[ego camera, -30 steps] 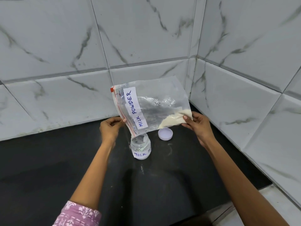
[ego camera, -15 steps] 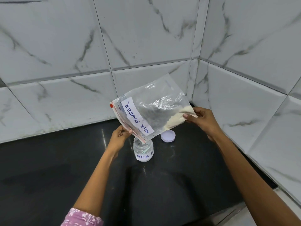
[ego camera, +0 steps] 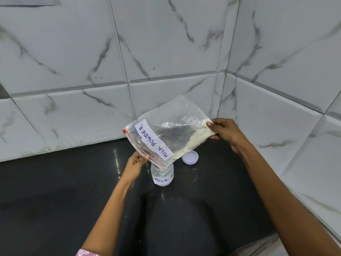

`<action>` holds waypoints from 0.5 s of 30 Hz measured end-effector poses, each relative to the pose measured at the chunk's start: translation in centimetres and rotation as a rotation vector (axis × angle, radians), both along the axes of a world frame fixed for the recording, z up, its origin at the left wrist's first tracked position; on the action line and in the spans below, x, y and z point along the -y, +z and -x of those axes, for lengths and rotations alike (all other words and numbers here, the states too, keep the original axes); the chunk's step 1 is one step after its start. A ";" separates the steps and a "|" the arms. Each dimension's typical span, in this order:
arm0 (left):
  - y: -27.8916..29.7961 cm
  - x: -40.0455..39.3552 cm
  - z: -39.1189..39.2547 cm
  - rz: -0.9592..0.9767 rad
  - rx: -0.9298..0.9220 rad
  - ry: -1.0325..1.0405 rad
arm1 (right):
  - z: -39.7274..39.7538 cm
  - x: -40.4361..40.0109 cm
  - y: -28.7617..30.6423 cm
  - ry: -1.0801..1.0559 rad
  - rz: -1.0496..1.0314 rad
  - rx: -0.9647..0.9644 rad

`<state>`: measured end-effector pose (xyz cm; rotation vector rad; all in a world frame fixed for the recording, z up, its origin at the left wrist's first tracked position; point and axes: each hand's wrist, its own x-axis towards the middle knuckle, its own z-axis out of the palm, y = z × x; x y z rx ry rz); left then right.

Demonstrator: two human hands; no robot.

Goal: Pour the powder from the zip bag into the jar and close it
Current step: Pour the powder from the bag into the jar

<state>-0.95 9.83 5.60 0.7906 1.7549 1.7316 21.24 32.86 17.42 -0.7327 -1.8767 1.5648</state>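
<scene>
since a second ago the bag (ego camera: 166, 137) has tipped steeper, its far corner raised and the mouth dropped to the jar (ego camera: 162, 174). the left hand (ego camera: 135, 163) pinches the zip edge at 9 o'clock of the jar; the right hand (ego camera: 224, 132) grips the high corner at 2 o'clock. powder (ego camera: 195, 138) lies along the lower edge, sliding toward the mouth. pouring looks just begun. next calls for more lift, keeping the mouth inside the rim. the lid (ego camera: 190, 157) waits just beside, at 1 o'clock.

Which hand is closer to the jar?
Left. The left hand holds the bag by its low end, right beside the jar. The right hand holds the raised far corner, up and away.
</scene>
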 end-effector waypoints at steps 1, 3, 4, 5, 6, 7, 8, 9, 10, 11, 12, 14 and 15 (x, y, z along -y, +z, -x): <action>-0.2 0.1 -0.1 -0.009 0.004 -0.002 | 0.0 0.0 0.2 0.017 0.010 0.020; -0.4 0.1 -0.1 -0.015 0.006 0.010 | -0.2 0.1 0.4 0.038 0.012 0.028; -0.5 0.0 -0.1 -0.016 0.005 0.017 | -0.3 0.1 0.6 0.035 0.004 0.020; -0.6 0.0 -0.1 -0.019 0.006 0.021 | -0.3 0.2 0.7 0.026 -0.012 0.006; -0.7 -0.1 -0.2 -0.025 0.011 0.021 | -0.3 0.3 0.8 0.015 -0.033 -0.011; -0.7 -0.1 -0.3 -0.032 0.018 0.021 | -0.2 0.4 0.9 0.005 -0.056 -0.026; -0.6 -0.1 -0.4 -0.037 0.023 0.022 | -0.2 0.5 0.9 -0.008 -0.083 -0.037; -0.6 -0.2 -0.5 -0.041 0.027 0.026 | -0.1 0.7 1.0 -0.025 -0.112 -0.044; -0.5 -0.2 -0.5 -0.043 0.031 0.029 | 0.0 0.8 1.0 -0.044 -0.150 -0.042; -0.5 -0.2 -0.6 -0.046 0.037 0.032 | 0.0 0.9 1.1 -0.056 -0.204 -0.022; -0.6 -0.3 -0.7 -0.050 0.045 0.038 | 0.1 1.0 1.2 -0.056 -0.270 0.015; -0.6 -0.3 -0.8 -0.048 0.053 0.062 | 0.2 1.1 1.4 -0.058 -0.362 0.073; -0.6 -0.2 -0.9 -0.043 0.054 0.072 | 0.3 1.1 1.6 -0.065 -0.379 0.075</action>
